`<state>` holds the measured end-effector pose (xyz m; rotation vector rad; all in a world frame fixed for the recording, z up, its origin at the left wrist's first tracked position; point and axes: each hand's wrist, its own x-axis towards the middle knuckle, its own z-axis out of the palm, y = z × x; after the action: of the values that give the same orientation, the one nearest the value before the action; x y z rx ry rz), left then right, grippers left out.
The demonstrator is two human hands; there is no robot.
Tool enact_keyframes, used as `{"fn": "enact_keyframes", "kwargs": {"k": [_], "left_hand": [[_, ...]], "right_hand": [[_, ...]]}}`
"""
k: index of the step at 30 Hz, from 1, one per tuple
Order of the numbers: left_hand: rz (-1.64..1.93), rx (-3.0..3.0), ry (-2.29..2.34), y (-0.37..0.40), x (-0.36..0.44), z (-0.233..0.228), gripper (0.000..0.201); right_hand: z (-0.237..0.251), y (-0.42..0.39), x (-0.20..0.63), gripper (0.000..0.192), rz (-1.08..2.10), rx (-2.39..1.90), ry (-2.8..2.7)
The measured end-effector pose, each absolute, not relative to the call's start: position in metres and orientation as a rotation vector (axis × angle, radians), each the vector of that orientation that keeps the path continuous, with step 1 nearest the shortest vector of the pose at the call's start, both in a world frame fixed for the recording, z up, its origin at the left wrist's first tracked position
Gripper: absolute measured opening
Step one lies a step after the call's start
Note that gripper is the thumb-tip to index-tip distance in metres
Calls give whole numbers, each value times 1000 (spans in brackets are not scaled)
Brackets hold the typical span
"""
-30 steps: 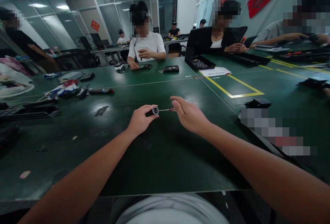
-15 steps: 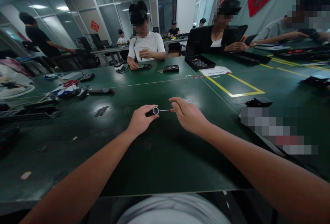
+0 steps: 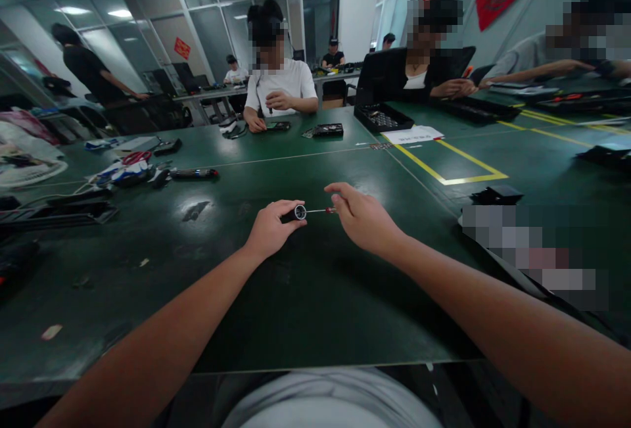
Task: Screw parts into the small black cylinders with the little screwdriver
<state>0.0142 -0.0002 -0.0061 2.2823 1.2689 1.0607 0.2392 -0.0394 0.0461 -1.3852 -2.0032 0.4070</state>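
One head-worn camera looks forward and down along both outstretched forearms, near the green desk (image 3: pixel 305 296), facing seated co-workers opposite.

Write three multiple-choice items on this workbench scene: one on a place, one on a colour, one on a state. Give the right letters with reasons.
1. Where is the small black cylindrical part with the silvery end?
A. In the left hand
B. Inside the black tray
C. On the white paper

2. What colour is the taped outline on the green table?
A. Blue
B. Yellow
C. White

3. What is the right hand doing?
A. Lying flat and open on the table
B. Resting in the lap
C. Pinching a thin tool that points at the part

Answers: 1 A, the left hand's fingers close around the part above the table. 2 B, the angled lines right of centre are yellow. 3 C, the thumb and forefinger grip the tool's reddish end while its slim shaft reaches the part's silvery face.
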Motion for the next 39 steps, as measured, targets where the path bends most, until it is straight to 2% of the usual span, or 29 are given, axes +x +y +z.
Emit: {"fn": "enact_keyframes", "kwargs": {"k": [4,7,9,12,15,23,30,39], "left_hand": [[1072,2279,1276,-1,14,-4,38],[1055,2276,1281,-2,15,-1,37],[1036,2277,1280,-3,15,0,37],[1024,2281,1276,-4,16,0,37],[1015,2284,1272,-3,16,-1,37],[973,2283,1317,-6,19,0,38],[917,2381,1247,-8,23,8,40],[918,2339,1271,-7,21,6,40]], "right_hand": [[43,-40,239,35,450,-1254,-2006],[40,-39,239,27,459,-1181,-2012],[40,-38,240,23,454,-1189,-2014],[41,-36,241,30,442,-1257,-1972],[43,-37,242,23,475,-1277,-1936],[34,-31,236,18,759,-1076,-1627],[21,-9,244,25,1174,-1141,-1039],[24,-17,239,28,944,-1076,-1282]]}}
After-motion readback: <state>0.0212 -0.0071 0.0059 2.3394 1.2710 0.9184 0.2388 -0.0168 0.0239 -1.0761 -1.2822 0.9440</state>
